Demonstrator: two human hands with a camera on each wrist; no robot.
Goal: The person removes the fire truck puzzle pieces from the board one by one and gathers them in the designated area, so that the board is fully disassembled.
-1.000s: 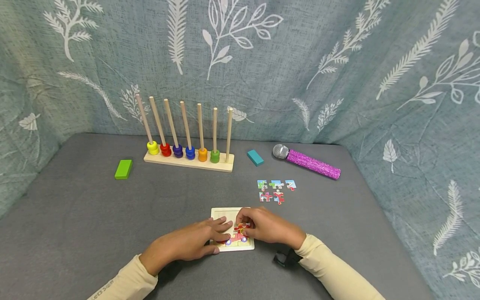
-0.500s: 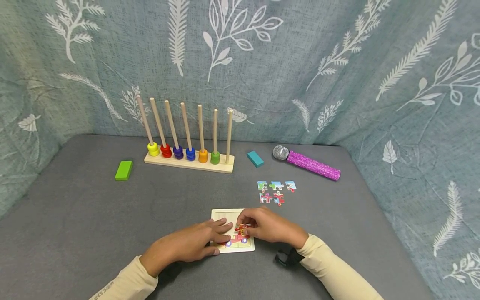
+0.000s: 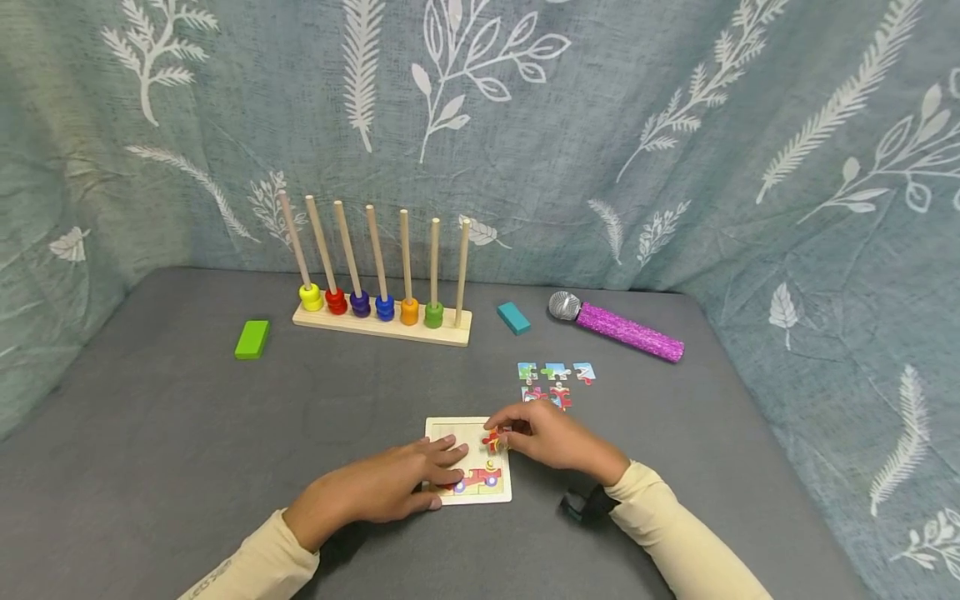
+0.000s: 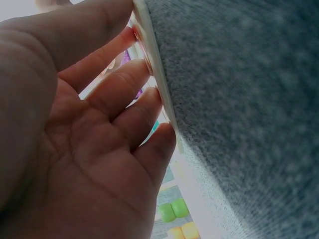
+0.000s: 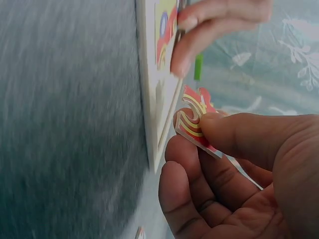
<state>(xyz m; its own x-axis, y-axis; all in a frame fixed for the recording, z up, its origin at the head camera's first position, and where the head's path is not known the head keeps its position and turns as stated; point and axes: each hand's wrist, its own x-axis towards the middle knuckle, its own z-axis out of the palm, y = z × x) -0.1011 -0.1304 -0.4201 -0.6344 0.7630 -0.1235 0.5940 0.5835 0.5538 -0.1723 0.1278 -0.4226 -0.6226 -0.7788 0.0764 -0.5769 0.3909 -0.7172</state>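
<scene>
A shallow wooden puzzle tray (image 3: 450,427) lies near me with a row of joined pieces along its near edge, showing part of a red vehicle (image 3: 480,478). Spread over the tray's left side, my left hand (image 3: 390,482) rests on it with fingers extended. Thumb and fingers of my right hand (image 3: 558,437) pinch a red and yellow puzzle piece (image 5: 192,122), raised just above the tray's right side. Beyond the right hand lie several loose puzzle pieces (image 3: 556,372), the nearer ones partly covered by it.
At the back stands a wooden bead rack (image 3: 382,327) with upright pegs and coloured beads. A green block (image 3: 252,340) lies to the left. A teal block (image 3: 513,318) and a purple glittery microphone (image 3: 630,332) lie at the back right.
My right hand has lifted the red and yellow piece off the joined row and moved slightly away from me. My left hand stays on the tray.
</scene>
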